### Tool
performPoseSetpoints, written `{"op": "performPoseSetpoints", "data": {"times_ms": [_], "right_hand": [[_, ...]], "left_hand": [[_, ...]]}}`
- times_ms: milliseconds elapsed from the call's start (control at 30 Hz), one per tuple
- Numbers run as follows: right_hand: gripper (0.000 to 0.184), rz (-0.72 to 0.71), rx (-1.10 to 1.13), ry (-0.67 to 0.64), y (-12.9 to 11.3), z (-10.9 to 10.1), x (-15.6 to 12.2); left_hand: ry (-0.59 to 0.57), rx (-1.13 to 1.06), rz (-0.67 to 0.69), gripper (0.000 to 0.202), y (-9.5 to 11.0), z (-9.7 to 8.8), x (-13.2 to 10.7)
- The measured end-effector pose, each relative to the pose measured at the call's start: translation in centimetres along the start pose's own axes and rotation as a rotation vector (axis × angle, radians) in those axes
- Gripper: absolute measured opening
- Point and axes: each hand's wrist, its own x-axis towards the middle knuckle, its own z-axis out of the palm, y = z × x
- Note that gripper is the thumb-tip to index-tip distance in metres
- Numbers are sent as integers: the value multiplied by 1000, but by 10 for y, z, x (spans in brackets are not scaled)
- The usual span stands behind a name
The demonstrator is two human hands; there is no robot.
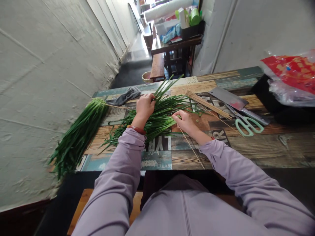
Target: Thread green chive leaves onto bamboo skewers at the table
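My left hand (145,106) is closed on a few green stalks that look like garlic chives, their ends pointing up and away past my fingers. Beneath it spreads a loose pile of chives (159,121) on the wood-patterned table (265,144). My right hand (185,123) pinches a thin bamboo skewer (190,144), whose far end slants down toward the near table edge. The pale chive ends touch or lie against those right fingertips; whether they are gripped too, I cannot tell. Right of my hands lies a bunch of bamboo skewers (209,104).
A big chive bundle (81,134) hangs over the table's left edge, near a grey cloth (125,95). On the right are a cleaver (230,98), green-handled scissors (248,126) and a black container (268,98) topped by a red plastic bag (292,73). A wall (49,65) stands left.
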Motion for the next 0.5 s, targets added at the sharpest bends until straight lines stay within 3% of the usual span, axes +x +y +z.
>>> {"op": "performPoseSetpoints", "data": {"times_ms": [133,333,500], "right_hand": [[19,-6,5,-11,1,0,-1],[17,1,13,-10,-3,-1,-2],[16,2,17,-12,-5,-1,-2]], "left_hand": [[42,-20,25,22,3,10,-11],[-272,-62,249,19,6,23,-23],[-253,171,197,20,5,31,-24]]}}
